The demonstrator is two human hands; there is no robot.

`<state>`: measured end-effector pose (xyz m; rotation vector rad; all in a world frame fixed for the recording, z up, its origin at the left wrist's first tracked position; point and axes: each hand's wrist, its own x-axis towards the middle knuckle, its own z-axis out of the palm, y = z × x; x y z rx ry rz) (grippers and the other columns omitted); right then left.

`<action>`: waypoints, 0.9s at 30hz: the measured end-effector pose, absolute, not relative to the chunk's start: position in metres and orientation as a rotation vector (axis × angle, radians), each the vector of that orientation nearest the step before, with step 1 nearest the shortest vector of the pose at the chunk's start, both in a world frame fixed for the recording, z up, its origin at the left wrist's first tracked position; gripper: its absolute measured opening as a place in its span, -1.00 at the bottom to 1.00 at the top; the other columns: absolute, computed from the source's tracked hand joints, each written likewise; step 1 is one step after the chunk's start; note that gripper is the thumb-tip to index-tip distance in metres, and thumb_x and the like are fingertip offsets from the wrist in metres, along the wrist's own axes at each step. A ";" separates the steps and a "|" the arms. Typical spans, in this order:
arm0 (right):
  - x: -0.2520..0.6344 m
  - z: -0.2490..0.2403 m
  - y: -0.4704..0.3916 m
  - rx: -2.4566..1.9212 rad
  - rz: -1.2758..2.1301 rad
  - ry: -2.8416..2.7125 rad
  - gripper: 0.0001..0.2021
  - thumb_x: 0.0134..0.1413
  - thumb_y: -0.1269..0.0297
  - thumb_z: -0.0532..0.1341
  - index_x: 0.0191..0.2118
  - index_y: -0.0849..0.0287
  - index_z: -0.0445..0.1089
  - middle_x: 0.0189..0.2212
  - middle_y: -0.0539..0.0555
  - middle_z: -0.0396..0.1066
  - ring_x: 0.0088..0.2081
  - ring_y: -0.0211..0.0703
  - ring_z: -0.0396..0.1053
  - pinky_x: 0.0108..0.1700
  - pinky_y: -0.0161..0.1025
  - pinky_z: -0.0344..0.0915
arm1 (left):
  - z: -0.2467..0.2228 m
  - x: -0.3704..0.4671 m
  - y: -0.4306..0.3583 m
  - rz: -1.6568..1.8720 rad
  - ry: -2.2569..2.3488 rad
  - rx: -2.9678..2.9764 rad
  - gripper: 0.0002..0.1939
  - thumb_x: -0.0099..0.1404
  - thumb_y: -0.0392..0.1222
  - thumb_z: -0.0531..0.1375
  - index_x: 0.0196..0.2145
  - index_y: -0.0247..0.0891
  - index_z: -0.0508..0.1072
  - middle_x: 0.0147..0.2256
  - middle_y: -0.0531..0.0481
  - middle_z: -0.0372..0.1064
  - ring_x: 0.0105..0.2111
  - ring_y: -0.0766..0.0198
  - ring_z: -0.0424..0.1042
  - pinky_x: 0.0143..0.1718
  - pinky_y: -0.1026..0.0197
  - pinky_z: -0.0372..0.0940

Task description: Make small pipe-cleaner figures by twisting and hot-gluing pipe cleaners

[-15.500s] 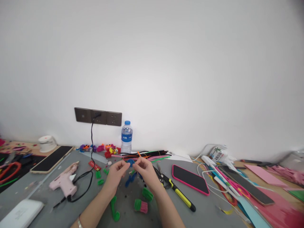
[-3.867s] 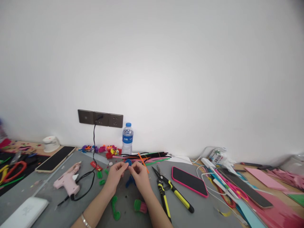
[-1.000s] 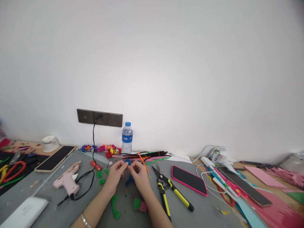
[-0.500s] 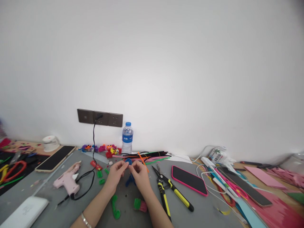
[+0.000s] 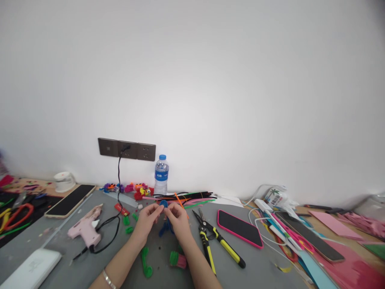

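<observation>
A blue fuzzy piece [image 5: 163, 203] is pinched between the fingertips of both hands, above the grey mat. My left hand [image 5: 149, 217] holds it from the left, its fingers closed. From the right, my right hand [image 5: 175, 218] grips the same piece with thumb and fingers. More blue fuzzy material [image 5: 165, 228] hangs below, between the hands. A green curled piece [image 5: 146, 263] lies on the mat under my left forearm, and a green and pink bundle [image 5: 177, 259] sits beside my right forearm.
Black-yellow pliers [image 5: 222, 241] and a pink-cased phone [image 5: 240, 228] lie to the right. Pipe cleaners [image 5: 192, 198] and a water bottle [image 5: 161, 175] are behind the hands. At left are a pink glue gun [image 5: 86, 228], its cable, another phone [image 5: 70, 200] and a white box [image 5: 31, 269].
The blue piece at the fingertips has turned a little and shows a more looped shape. Both hands have stayed nearly in place, with slight finger movement.
</observation>
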<state>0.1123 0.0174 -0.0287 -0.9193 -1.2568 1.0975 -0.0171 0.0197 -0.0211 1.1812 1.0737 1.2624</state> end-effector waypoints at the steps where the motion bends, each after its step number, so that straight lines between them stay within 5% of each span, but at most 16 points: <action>1: 0.112 -0.029 0.018 -0.913 1.113 -1.248 -0.60 -0.07 -0.06 0.28 -0.57 0.15 0.21 -0.67 -0.11 0.20 -0.60 -0.32 0.10 -0.50 -0.34 0.04 | -0.021 -0.017 0.020 1.264 1.074 1.180 -0.57 0.01 0.16 0.30 -0.64 -0.25 0.31 -0.70 0.20 0.05 -0.66 0.41 0.02 -0.59 0.32 -0.06; 18: 0.115 -0.028 0.019 -0.884 1.296 -1.107 -0.61 -0.18 -0.06 0.35 -0.51 0.15 0.26 -0.66 -0.11 0.24 -0.62 -0.34 0.10 -0.52 -0.35 0.06 | -0.015 -0.018 0.018 1.309 1.167 1.286 -0.60 -0.04 0.17 0.30 -0.61 -0.27 0.49 -0.69 0.12 0.17 -0.64 0.36 0.06 -0.59 0.29 -0.05; 27: 0.121 -0.012 0.008 -0.744 1.623 -0.950 -0.66 -0.18 0.04 0.38 -0.49 0.13 0.25 -0.62 -0.11 0.22 -0.59 -0.33 0.15 -0.47 -0.35 0.16 | -0.011 -0.017 0.018 1.277 0.964 1.030 -0.49 -0.11 0.17 0.37 -0.31 -0.30 0.60 -0.49 -0.04 0.44 -0.56 0.32 0.20 -0.50 0.27 0.12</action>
